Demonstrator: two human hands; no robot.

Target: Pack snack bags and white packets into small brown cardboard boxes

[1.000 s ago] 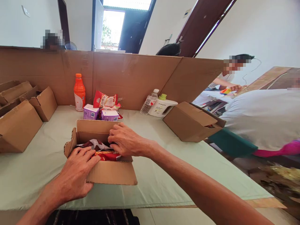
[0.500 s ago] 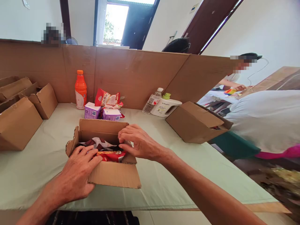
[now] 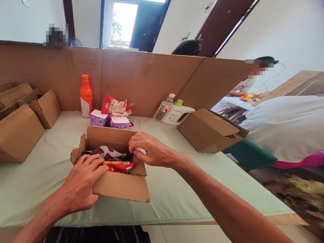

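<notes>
Feed's up; I have both hands on the cardboard box [image 3: 121,186], top open, sitting on the green-covered counter [image 3: 182,192] in front of me, near its front edge. Far flap stands up, near flap folds out toward me, left-end flap sticks up.

My left hand [image 3: 82,179] is over the near left corner, fingers slightly spread, tips over the opening by the red packet [image 3: 120,166], thumb low outside by the near flap. My right hand [image 3: 150,150] is at the right end, fingers curled, thumb close under them. Pinching the edge or just resting on it? Cannot tell.

Inside the box: red packet on the near side, brown-and-white packet [image 3: 107,152] behind it.

Just behind the box: two purple cartons [image 3: 98,118], a red-and-white snack bag [image 3: 115,106] behind those, orange bottle [image 3: 86,98] upright to the left. Further right, a clear bottle [image 3: 163,109], tilted, beside a white jug [image 3: 178,115] with a green cap. Another box [image 3: 206,131] sits at the right edge; more boxes [image 3: 21,133] far left. Cardboard screen [image 3: 149,79] runs along the back. Off right, a person in a cap [image 3: 243,87] and someone's pale top [image 3: 283,123].
</notes>
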